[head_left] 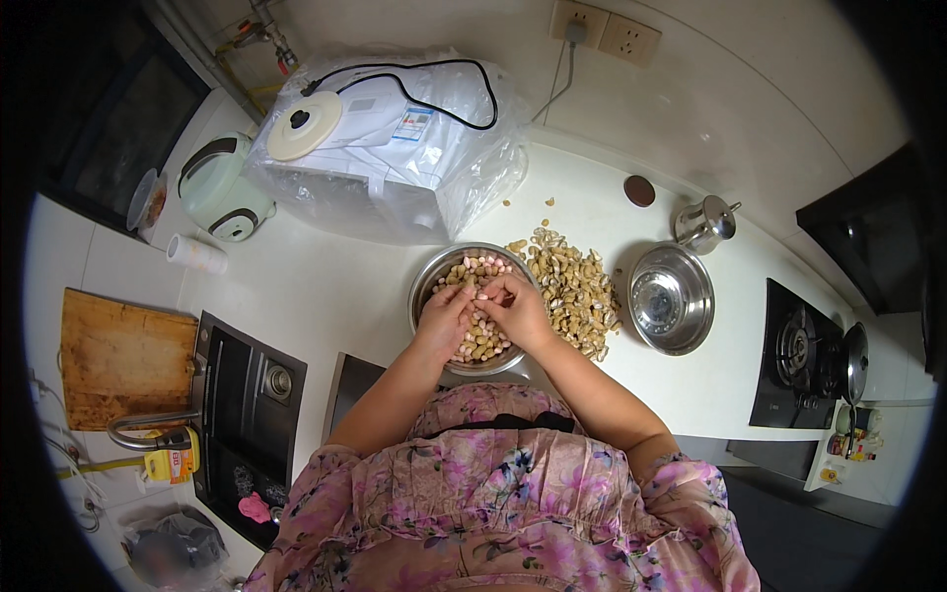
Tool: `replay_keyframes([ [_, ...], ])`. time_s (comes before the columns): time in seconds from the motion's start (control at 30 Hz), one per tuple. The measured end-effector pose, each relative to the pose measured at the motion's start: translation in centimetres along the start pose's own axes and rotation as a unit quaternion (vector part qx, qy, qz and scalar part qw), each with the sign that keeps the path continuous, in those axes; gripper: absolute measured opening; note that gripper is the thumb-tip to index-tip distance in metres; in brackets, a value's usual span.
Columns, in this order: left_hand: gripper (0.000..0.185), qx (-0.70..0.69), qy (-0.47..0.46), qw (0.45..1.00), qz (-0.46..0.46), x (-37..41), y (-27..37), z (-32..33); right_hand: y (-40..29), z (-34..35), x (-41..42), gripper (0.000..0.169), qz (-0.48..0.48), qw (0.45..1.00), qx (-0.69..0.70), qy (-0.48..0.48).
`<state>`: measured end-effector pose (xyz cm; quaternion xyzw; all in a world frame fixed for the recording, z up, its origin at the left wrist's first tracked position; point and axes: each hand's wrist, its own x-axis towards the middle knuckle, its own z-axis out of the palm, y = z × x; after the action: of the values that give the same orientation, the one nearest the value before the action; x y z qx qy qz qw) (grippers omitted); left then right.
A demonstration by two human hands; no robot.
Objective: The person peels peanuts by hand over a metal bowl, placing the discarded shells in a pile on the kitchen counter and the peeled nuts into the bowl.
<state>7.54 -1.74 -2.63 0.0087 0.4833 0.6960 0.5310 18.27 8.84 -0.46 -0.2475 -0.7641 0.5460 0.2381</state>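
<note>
Over a stainless steel bowl (420, 285) at the counter's front edge, my left hand (444, 320) and my right hand (524, 314) meet at the fingertips. Between them they pinch a peanut (481, 294), partly covered by the fingers. Inside the bowl lie unshelled peanuts (484, 346) mixed with pink shelled kernels (484, 263). A loose heap of broken peanut shells (573, 285) spreads over the counter to the right of the bowl, close by my right wrist.
A second steel bowl (669, 300) and a lidded steel pot (706, 224) stand right, before the gas hob (795, 355). A plastic-wrapped box (370, 189) with a cord (444, 65) sits behind. Left are a rice cooker (222, 185), a paper roll (197, 254) and the sink (244, 392).
</note>
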Motion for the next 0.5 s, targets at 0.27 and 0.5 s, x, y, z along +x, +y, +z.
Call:
replay_keyframes([
  [0.27,0.012,-0.058,0.015,0.998,0.030,0.8,-1.0,-1.7,1.3,-0.7,-1.3,0.033,-0.044,0.997,-0.058,-0.021],
  [0.5,0.028,-0.069,-0.086,0.994,-0.009,0.6,-1.7,0.0,0.8,-0.5,-1.7,0.035,-0.081,0.988,-0.098,-0.088],
])
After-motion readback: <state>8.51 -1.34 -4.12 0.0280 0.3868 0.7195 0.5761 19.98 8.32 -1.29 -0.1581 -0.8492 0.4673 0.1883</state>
